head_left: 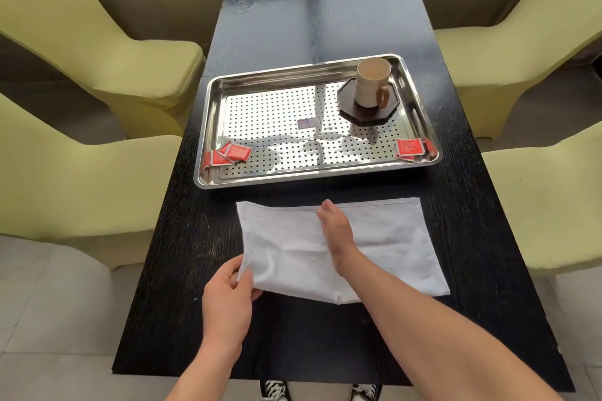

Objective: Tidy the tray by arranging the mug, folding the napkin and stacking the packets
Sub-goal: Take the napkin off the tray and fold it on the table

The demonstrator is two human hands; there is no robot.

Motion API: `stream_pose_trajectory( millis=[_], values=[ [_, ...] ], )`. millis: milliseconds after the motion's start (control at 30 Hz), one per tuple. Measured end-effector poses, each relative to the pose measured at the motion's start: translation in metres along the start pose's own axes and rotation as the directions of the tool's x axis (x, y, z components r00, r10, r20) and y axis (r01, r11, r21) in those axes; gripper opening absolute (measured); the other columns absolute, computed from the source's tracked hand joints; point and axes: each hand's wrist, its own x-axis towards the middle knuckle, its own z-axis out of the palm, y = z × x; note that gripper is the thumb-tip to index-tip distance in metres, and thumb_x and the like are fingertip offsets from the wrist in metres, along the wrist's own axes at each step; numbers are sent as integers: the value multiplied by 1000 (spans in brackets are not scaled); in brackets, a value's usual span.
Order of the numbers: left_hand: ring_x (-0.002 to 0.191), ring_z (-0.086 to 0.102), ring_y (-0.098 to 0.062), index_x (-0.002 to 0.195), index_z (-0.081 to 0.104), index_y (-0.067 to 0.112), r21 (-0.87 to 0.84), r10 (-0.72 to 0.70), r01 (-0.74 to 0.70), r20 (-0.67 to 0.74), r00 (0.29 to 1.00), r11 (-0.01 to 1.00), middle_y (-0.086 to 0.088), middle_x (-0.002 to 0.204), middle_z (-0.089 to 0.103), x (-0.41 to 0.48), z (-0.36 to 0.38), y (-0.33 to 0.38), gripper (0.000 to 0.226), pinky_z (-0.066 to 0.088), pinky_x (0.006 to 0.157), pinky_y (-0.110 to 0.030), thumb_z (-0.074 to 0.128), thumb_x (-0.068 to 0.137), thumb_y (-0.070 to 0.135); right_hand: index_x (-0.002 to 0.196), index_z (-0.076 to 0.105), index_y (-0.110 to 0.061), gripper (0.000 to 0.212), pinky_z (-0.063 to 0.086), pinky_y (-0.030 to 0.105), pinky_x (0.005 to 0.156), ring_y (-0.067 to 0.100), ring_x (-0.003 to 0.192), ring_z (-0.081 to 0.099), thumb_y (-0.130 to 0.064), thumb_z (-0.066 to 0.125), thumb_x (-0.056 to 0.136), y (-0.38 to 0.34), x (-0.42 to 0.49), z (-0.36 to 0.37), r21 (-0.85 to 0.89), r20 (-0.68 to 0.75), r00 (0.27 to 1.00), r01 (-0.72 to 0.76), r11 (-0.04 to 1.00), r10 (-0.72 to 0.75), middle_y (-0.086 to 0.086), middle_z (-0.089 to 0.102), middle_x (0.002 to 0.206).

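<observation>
Left hand (228,296) fingertips hidden under napkin (384,254) corner; right hand (335,231) edge-on atop

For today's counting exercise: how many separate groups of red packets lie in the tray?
2. One group of red packets lies in the tray's near-left corner, the other group in its near-right corner. The packets overlap, so some may be hidden underneath.

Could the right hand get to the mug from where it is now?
Probably yes. The right hand lies flat on the napkin, holding nothing, and the tray between it and the mug is bare; only the low rim intervenes.
</observation>
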Motion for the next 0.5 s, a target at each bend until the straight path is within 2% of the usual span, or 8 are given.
stream_pose_trajectory(
  millis=[33,67,100,167,233,300,367,500],
  values=[
    [93,72,-5,115,67,32,17,15,-15,2,1000,1000,14,100,75,-1,2,2,22,62,76,-30,61,97,21,96,50,-38,18,39,26,95,2,98,45,-20,50,98,-1,2,-1,-4,-13,1000,-2,1000,2,-19,45,102],
    [93,72,-5,114,67,35,36,34,-34,7,999,999,16,100,75,-2,3,4,21,62,78,-32,61,97,23,112,55,-33,19,40,30,106,6,113,49,-20,50,99,-1,3,-3,6,-25,1000,2,1000,-2,-14,49,115],
    [93,72,-5,111,66,39,58,57,-58,14,998,997,16,99,75,-4,4,6,22,62,79,-33,61,97,24,137,51,-23,37,35,36,116,10,130,45,-20,50,101,0,3,-6,15,-33,999,-4,1000,4,-9,49,133],
    [94,71,-4,110,66,43,118,106,-110,34,994,987,16,99,75,-9,7,11,23,61,82,-34,60,97,24,154,34,-13,54,28,39,122,15,144,38,-18,49,103,1,1,-12,26,-32,999,-34,999,35,-3,41,153],
    [97,68,-2,117,68,36,221,166,-177,67,984,959,17,99,74,-15,13,15,25,59,85,-33,58,98,24,149,44,-13,48,33,40,120,18,140,45,-21,52,103,2,-3,-20,17,-66,996,-54,998,55,0,49,150],
    [95,64,10,123,68,28,334,256,-269,84,963,903,27,96,69,-20,21,21,28,54,79,-15,58,97,23,130,60,-15,33,45,40,111,18,124,58,-31,54,102,0,-7,-23,-24,-86,995,-52,998,50,3,62,132],
    [92,57,21,125,67,25,406,327,-341,105,939,848,34,95,62,-26,34,30,28,46,68,-2,59,98,23,116,64,-15,36,56,36,95,19,106,68,-45,54,100,-11,-14,-22,-48,-70,995,-75,996,72,7,70,116],
    [79,64,8,121,69,23,488,423,-480,230,877,729,22,89,68,-38,63,47,26,53,67,-12,58,98,19,102,70,-15,62,64,35,75,20,81,76,-74,58,83,-40,-27,-24,-227,36,997,-53,972,63,6,77,94]
  ],
)
